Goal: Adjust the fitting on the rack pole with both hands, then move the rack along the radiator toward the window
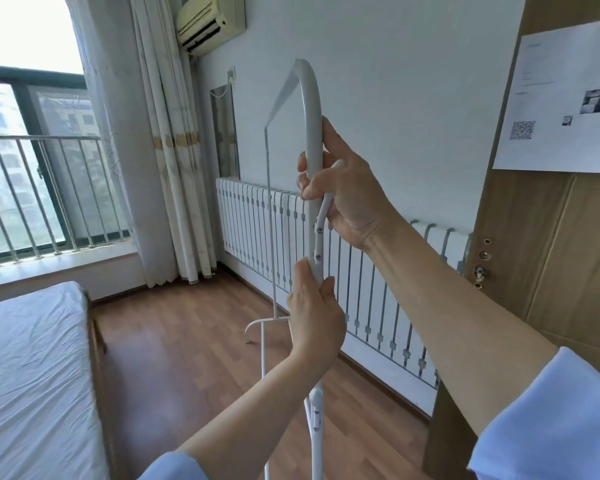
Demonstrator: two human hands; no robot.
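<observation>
White tubular metal rack frame [311,109] is held upright in mid-room, its curved top corner above both hands, thin far upright and low crossbar visible behind. A short bracket piece [321,225] with two screws is seen lying against the near tube. The frame is judged light for its size, stiff, hollow steel with a smooth painted coat that could slip in a loose hold; being tall, it is likely top-heavy and prone to swinging. The best hold is judged to be on the near vertical tube, one grasp above the bracket and one below, as is done now.

Right hand [343,195] is wrapped round the tube above the screws, fingers curled over it and over the bracket's upper end. Left hand [314,317] is closed round the tube just below the bracket, thumb laid up along it.

A white radiator [378,289] is set along the wall just behind the frame; the frame's far leg could be knocked against it. A bed [32,358] is seen to the left, well apart, a curtain [160,150] and window [32,150] beyond. A wooden door [551,254] with a paper sheet [561,98] is near on the right. An air conditioner [210,22] is mounted high up.
</observation>
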